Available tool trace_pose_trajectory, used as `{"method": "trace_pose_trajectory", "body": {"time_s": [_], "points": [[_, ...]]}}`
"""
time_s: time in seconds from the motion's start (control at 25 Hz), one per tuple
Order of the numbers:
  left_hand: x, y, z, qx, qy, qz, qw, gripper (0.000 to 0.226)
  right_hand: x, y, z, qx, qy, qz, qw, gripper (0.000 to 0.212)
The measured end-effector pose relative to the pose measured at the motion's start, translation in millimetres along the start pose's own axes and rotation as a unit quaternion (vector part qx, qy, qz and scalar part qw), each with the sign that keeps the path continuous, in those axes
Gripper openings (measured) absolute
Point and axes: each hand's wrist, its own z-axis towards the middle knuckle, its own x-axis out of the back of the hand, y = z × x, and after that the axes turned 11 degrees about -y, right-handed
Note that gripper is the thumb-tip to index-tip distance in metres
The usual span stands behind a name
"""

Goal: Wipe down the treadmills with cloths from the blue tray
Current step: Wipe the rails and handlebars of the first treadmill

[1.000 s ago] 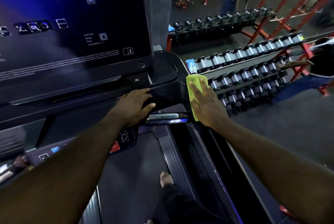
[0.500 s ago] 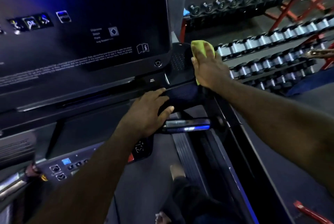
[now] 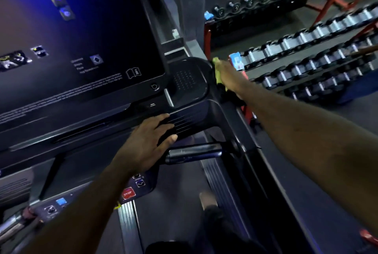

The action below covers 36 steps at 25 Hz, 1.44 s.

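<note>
Wipe is judged mid-way. Green cloth [image 3: 217, 74] is pressed on the right outer edge of the treadmill console [image 3: 187, 81] by the right hand [image 3: 229, 78], fingers apparently flat. Left hand [image 3: 146, 145] is rested open on the console front, nothing held. Screen [image 3: 81, 28], handlebar [image 3: 194, 152] judged pending.

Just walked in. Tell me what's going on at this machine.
A person stands on a treadmill, wiping its console. The right hand presses a yellow-green cloth against the console's right outer edge, next to the speaker grille. The left hand rests flat on the console's front ledge, just above a short handlebar, holding nothing. Dumbbell racks stand beyond the machine to the right.
</note>
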Motion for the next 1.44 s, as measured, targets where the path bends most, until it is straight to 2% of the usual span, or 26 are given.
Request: {"method": "trace_pose_trajectory", "body": {"time_s": [0.12,0.24,0.36,0.48,0.56,0.6,0.68,0.76,0.84,0.96,1.04,1.08,1.16,1.2,1.24,1.28,1.36,1.44], "points": [[1.8,3.3,2.1,-0.002,-0.013,0.026,1.0,0.072,-10.0,36.7,-66.4,-0.073,0.002,0.044,0.996,0.071],[2.4,5.5,0.4,-0.005,-0.021,0.043,0.999,0.075,-22.0,51.0,-124.8,-0.089,0.023,0.002,0.996,0.066],[3.6,5.9,-0.4,-0.009,-0.027,0.042,0.999,0.074,-40.1,51.0,-188.6,-0.066,0.078,-0.116,0.988,0.068],[3.8,2.7,-3.1,-0.02,-0.016,-0.001,1.0,0.072,-75.2,58.2,-239.8,-0.022,0.132,-0.275,0.952,0.072],[5.3,4.3,-8.2,-0.028,-0.007,-0.046,0.999,0.068,-84.2,66.7,-250.0,0.007,0.133,-0.36,0.923,0.073],[7.7,3.9,-12.0,-0.026,-0.012,-0.067,0.997,0.071,-83.7,68.5,-251.2,0.016,0.126,-0.369,0.921,0.074],[12.0,-7.9,-26.0,-0.027,-0.039,-0.079,0.996,0.094,-85.0,67.9,-252.0,0.044,0.115,-0.357,0.926,0.074],[9.7,-28.9,-40.3,-0.037,-0.065,-0.008,0.997,0.129,-87.9,65.3,-252.7,0.063,0.123,-0.354,0.925,0.071],[2.8,-44.9,-48.3,-0.048,-0.068,0.047,0.995,0.149,-93.3,60.0,-251.0,0.08,0.142,-0.35,0.922,0.068],[-0.1,-47.1,-45.8,-0.04,-0.083,0.045,0.995,0.154,-123.9,44.3,-242.4,0.134,0.177,-0.323,0.92,0.068],[0.7,-44.4,-41.7,-0.043,-0.089,0.056,0.994,0.154,-151.9,35.1,-231.8,0.131,0.187,-0.305,0.925,0.066],[0.3,-45.2,-40.7,-0.046,-0.091,0.064,0.993,0.154,-163.6,28.6,-228.1,0.099,0.205,-0.288,0.93,0.063],[0.7,-46.6,-39.9,-0.047,-0.101,0.06,0.992,0.156,-186.7,13.7,-219.9,-0.003,0.269,-0.18,0.946,0.054],[0.6,-47.5,-40.1,-0.05,-0.104,0.055,0.992,0.158,-202.0,0.1,-217.8,-0.03,0.3,-0.126,0.945,0.052],[0.3,-47.6,-39.9,-0.055,-0.102,0.049,0.992,0.161,-218.6,-19.3,-219.5,-0.029,0.322,-0.12,0.939,0.049],[0.4,-47.3,-39.2,-0.059,-0.1,0.042,0.992,0.165,-239.2,-34.9,-221.4,0.001,0.322,-0.154,0.934,0.048],[0.2,-48.6,-37.7,-0.067,-0.099,0.031,0.992,0.167,-272.4,-47.6,-226.4,0.077,0.259,-0.211,0.939,0.049],[1.2,-49.5,-37.6,-0.064,-0.101,0.036,0.992,0.169,-250.7,-37.9,-223.0,0.124,0.254,-0.192,0.94,0.048]]}}
